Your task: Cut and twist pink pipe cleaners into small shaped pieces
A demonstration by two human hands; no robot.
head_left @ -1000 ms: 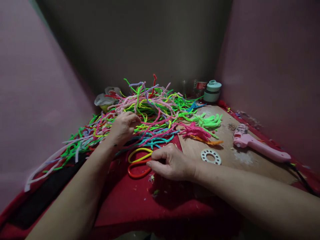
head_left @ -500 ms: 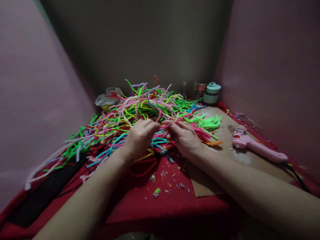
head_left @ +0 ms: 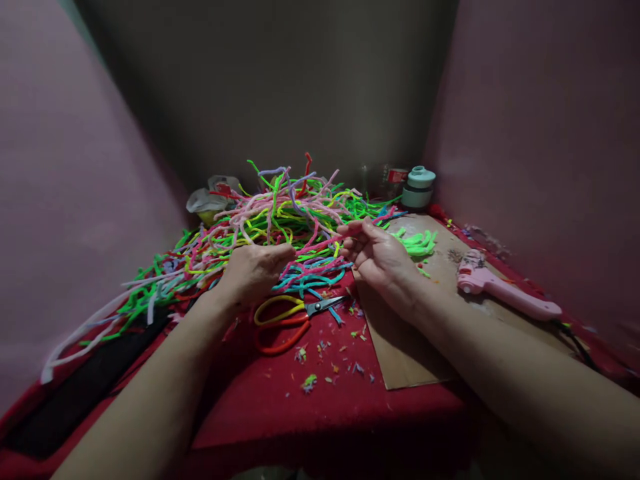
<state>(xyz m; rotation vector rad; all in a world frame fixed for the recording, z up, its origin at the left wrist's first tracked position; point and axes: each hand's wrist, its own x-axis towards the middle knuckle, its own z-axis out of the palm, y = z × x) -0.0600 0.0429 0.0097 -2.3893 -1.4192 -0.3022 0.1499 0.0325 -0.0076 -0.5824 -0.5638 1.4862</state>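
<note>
A big tangle of coloured pipe cleaners (head_left: pixel 270 230) covers the back and left of a red cloth (head_left: pixel 320 407). My left hand (head_left: pixel 253 273) rests on the near edge of the tangle, fingers curled and pinched on strands there. My right hand (head_left: pixel 377 257) is raised just right of the pile, fingers closed on a pink pipe cleaner (head_left: pixel 320 247) that trails down into it. Scissors with a yellow and an orange handle (head_left: pixel 287 320) lie on the cloth below my hands, blades pointing right.
A brown board (head_left: pixel 440 313) lies at the right with a pink glue gun (head_left: pixel 500 293) and a bunch of green pipe cleaners (head_left: pixel 417 243) on it. A pale green container (head_left: pixel 417 188) stands at the back. Small coloured scraps (head_left: pixel 330 363) litter the cloth. Pink walls close in on both sides.
My right hand left the scissors, went into the pile and has now lifted up and right with a pink strand. My left hand shifted along the pile's near edge. The scissors lie uncovered.
</note>
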